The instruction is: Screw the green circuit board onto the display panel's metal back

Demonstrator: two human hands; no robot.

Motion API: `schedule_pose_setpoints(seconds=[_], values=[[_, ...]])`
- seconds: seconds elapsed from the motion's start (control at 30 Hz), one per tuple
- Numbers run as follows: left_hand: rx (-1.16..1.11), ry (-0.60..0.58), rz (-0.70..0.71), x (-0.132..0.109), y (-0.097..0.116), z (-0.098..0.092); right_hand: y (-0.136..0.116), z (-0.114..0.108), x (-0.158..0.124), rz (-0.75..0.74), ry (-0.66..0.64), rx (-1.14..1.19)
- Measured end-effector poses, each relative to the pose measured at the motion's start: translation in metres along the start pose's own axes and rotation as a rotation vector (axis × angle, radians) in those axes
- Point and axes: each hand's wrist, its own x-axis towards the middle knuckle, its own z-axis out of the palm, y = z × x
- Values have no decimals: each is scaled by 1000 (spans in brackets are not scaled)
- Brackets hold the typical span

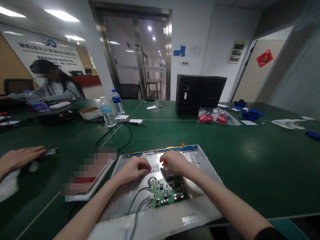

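A silver metal display panel [135, 196] lies flat on the table before me. A blue circuit strip [160, 151] runs along its far edge, and a green circuit board [165, 191] with wires sits near its middle. My left hand [136, 168] is over the panel, its fingers closed in a pinch; whatever they hold, if anything, is too small to make out. Just right of it, my right hand [175, 163] is closed around a screwdriver [164, 161] with an orange handle. The thin shaft points right, away from the left hand.
Left of the panel lies a white-edged tablet [100, 180], its screen blurred. Another person's hand [22, 160] rests at the far left. Water bottles [107, 111] stand further back. A black monitor-like box [200, 93] stands behind a plastic bag [217, 116] of red parts.
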Motion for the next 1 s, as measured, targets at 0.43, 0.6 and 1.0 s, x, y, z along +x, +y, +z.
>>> schedule_pose_setpoints(seconds=[0.43, 0.6, 1.0], values=[[21, 22, -49, -2, 6, -5, 67, 3, -68, 203, -10, 54], [65, 42, -40, -3, 3, -7, 60, 9, -60, 227, 1, 73], [102, 6, -15, -4, 1, -5, -11, 6, 12, -80, 27, 148]])
